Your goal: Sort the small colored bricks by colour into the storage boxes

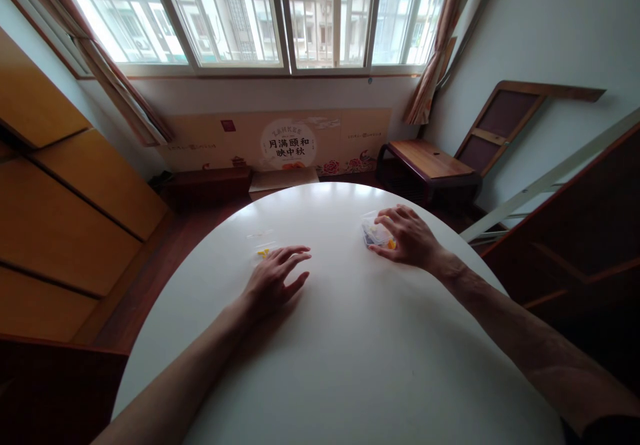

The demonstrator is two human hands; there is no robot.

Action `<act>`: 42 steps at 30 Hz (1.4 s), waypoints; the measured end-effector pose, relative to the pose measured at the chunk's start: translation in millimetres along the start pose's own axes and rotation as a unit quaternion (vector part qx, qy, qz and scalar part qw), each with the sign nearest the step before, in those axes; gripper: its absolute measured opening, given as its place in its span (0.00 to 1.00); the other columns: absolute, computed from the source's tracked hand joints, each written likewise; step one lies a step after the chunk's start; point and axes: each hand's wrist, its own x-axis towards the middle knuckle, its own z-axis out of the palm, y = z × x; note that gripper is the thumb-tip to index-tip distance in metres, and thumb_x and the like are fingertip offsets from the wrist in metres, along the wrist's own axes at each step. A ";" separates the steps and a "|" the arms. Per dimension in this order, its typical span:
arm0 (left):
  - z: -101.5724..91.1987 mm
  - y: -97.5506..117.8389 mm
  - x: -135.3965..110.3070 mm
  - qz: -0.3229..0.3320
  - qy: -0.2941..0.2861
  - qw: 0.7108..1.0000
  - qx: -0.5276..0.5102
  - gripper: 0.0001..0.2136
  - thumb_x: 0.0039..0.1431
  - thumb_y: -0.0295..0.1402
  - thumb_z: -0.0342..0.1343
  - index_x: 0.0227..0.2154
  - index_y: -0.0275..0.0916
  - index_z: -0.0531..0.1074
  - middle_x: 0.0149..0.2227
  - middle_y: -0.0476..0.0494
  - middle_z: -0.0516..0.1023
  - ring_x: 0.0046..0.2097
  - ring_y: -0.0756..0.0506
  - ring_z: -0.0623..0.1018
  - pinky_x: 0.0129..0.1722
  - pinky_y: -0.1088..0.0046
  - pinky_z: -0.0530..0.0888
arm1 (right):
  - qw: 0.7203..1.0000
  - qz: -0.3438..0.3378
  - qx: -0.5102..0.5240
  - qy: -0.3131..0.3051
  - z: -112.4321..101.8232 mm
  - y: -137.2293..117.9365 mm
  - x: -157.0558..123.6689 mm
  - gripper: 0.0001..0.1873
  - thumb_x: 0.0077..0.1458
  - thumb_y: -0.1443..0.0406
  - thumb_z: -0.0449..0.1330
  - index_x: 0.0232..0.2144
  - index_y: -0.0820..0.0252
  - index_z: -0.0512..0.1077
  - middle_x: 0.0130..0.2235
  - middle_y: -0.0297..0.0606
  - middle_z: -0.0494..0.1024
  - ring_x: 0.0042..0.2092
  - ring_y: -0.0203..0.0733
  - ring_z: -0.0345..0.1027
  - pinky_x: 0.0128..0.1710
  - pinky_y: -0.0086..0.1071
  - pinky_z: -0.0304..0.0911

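On the right half of the white round table, my right hand [407,240] is curved over a small clear plastic box [375,230], thumb at the near side and fingers at the far side. Dark and orange-yellow bits show through its walls; what exactly they are is too small to tell. My left hand [275,275] hovers or rests low over the table with fingers apart and nothing between them. Just beyond its knuckles lies a clear plastic bag or sheet [261,237] with small yellow pieces [263,253], partly hidden by the hand.
The white table [320,365] has a curved far edge. Behind it stand a printed cardboard panel [230,140] and a low box [284,180] under the window. A wooden chair [433,160] is at the back right, orange-brown cabinets [95,205] at the left.
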 end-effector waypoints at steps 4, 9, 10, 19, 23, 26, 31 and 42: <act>-0.7 0.3 0.0 0.003 -0.002 1.000 0.001 0.13 0.75 0.36 0.58 0.58 0.46 0.74 0.60 0.40 0.82 0.57 0.39 0.84 0.57 0.55 0.80 | 0.996 -0.065 0.050 -0.032 -5.3 3.1 -3.6 0.26 0.64 0.63 0.65 0.63 0.54 0.72 0.66 0.45 0.76 0.66 0.57 0.70 0.73 0.54 0.56; -2.0 1.3 0.7 -0.005 -0.016 1.000 -0.002 0.13 0.75 0.36 0.57 0.58 0.46 0.75 0.61 0.41 0.82 0.58 0.38 0.83 0.58 0.54 0.80 | 0.998 -0.048 0.039 -0.029 -0.2 5.3 -7.1 0.26 0.66 0.66 0.62 0.66 0.54 0.72 0.65 0.45 0.77 0.64 0.56 0.73 0.71 0.54 0.60; -2.2 1.5 0.8 -0.006 -0.017 1.000 -0.002 0.13 0.75 0.36 0.57 0.58 0.46 0.75 0.61 0.41 0.82 0.58 0.38 0.83 0.58 0.54 0.79 | 0.998 -0.044 0.034 -0.027 0.9 5.3 -7.0 0.25 0.67 0.65 0.62 0.65 0.54 0.72 0.65 0.45 0.78 0.63 0.56 0.73 0.70 0.54 0.60; -3.5 1.4 0.6 -0.005 -0.017 1.000 -0.002 0.13 0.74 0.36 0.57 0.58 0.46 0.75 0.60 0.40 0.82 0.58 0.38 0.83 0.58 0.53 0.80 | 1.000 -0.019 -0.001 -0.017 1.4 5.0 -5.7 0.22 0.69 0.61 0.63 0.63 0.58 0.74 0.64 0.48 0.79 0.62 0.57 0.74 0.69 0.54 0.61; -4.0 1.3 1.0 -0.006 -0.018 1.000 -0.005 0.13 0.74 0.36 0.57 0.58 0.47 0.75 0.60 0.40 0.82 0.58 0.38 0.84 0.58 0.53 0.80 | 1.000 -0.016 0.010 -0.015 1.2 6.2 -7.5 0.24 0.67 0.62 0.64 0.63 0.57 0.74 0.65 0.48 0.78 0.62 0.59 0.74 0.68 0.56 0.62; -3.7 1.7 1.2 -0.009 -0.020 1.000 -0.001 0.13 0.74 0.37 0.57 0.58 0.47 0.75 0.60 0.40 0.82 0.58 0.38 0.83 0.59 0.53 0.79 | 1.000 -0.016 0.012 -0.016 -0.2 6.7 -8.5 0.25 0.66 0.63 0.64 0.64 0.57 0.73 0.65 0.48 0.77 0.62 0.59 0.73 0.68 0.55 0.62; -6.5 1.0 1.8 -0.010 -0.001 1.000 0.014 0.14 0.74 0.36 0.57 0.58 0.48 0.75 0.59 0.42 0.83 0.58 0.39 0.83 0.59 0.55 0.79 | 0.999 -0.009 0.029 0.009 -5.9 -2.5 -10.2 0.25 0.65 0.62 0.64 0.62 0.60 0.73 0.64 0.51 0.78 0.61 0.60 0.72 0.66 0.55 0.64; -38.3 -22.6 2.7 -0.162 0.168 0.966 0.113 0.36 0.68 0.47 0.66 0.72 0.46 0.58 0.75 0.31 0.62 0.74 0.27 0.66 0.72 0.42 0.66 | 0.961 -0.163 0.220 -0.043 5.8 -79.7 -28.2 0.17 0.68 0.67 0.61 0.57 0.53 0.75 0.58 0.42 0.83 0.55 0.49 0.78 0.58 0.47 0.75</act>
